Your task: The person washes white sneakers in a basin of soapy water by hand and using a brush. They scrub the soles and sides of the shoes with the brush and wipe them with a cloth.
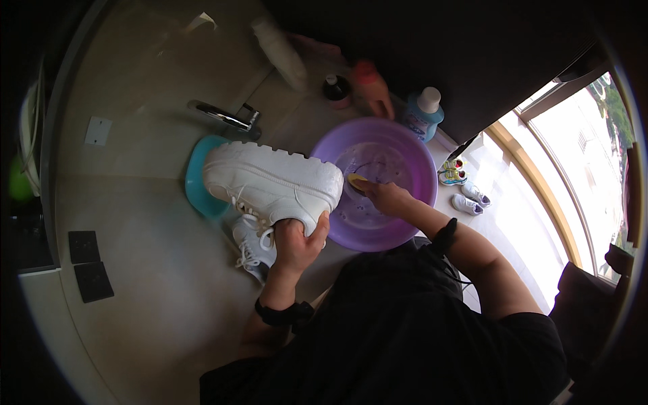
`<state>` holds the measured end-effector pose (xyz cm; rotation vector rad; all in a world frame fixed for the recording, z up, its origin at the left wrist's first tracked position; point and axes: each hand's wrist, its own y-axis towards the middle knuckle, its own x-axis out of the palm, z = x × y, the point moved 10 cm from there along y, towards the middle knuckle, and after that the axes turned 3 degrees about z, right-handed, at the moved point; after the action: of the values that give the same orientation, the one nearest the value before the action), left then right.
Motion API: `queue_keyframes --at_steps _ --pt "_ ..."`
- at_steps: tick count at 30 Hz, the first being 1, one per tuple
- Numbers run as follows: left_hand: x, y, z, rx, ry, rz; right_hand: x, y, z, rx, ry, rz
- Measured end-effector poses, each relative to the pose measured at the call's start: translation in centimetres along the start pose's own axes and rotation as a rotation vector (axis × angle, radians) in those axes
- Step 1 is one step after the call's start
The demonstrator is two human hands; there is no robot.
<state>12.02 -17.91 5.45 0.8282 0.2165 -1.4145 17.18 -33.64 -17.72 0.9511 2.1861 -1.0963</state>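
My left hand grips a white chunky-soled lace-up shoe by its heel and opening, fingers inside; the shoe lies on its side in the air, its thick ridged sole turned up and away from me. A second white laced shoe is partly hidden below it. My right hand holds a small brush with a yellowish part over a purple plastic basin. Sudsy liquid is in the basin. Brush and shoe are apart, with the brush just right of the heel.
A teal plastic basin stands behind the shoe, below a chrome faucet. Beyond the purple basin are a blue bottle with a white cap, a dark bottle and a red-topped bottle. Sneakers sit on the floor at right.
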Motion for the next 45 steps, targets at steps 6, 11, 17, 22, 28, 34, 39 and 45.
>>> queue_keyframes --at_steps 6,11,17,22,28,34,39,45 --pt "-0.1 -1.4 -3.8 -0.153 0.126 -0.049 -9.2 -7.0 -4.8 -0.254 0.340 0.370" --pt "1.0 -1.0 -3.1 -0.121 0.124 -0.048 -10.1 -10.8 -10.7 -0.673 0.027 0.500" --pt "4.6 -2.1 -0.3 0.015 0.126 -0.198 -12.4 -9.7 -13.8 -0.704 0.090 0.503" --pt "3.1 -1.4 -1.8 -0.043 0.208 -0.160 -10.2 -10.5 -10.9 -0.685 -0.044 0.517" --pt "5.3 -2.3 -0.5 0.036 0.126 -0.178 -11.1 -10.0 -12.4 -0.703 -0.024 0.564" --pt "4.7 -1.1 -0.2 0.049 0.104 -0.095 -12.3 -8.9 -12.7 -0.644 0.002 0.502" --pt "2.9 -0.7 -2.1 -0.032 0.214 -0.073 -10.3 -11.6 -10.2 -0.657 -0.017 0.517" --pt "5.3 -1.6 0.3 0.088 0.133 -0.144 -12.0 -8.5 -13.1 -0.658 -0.011 0.484"
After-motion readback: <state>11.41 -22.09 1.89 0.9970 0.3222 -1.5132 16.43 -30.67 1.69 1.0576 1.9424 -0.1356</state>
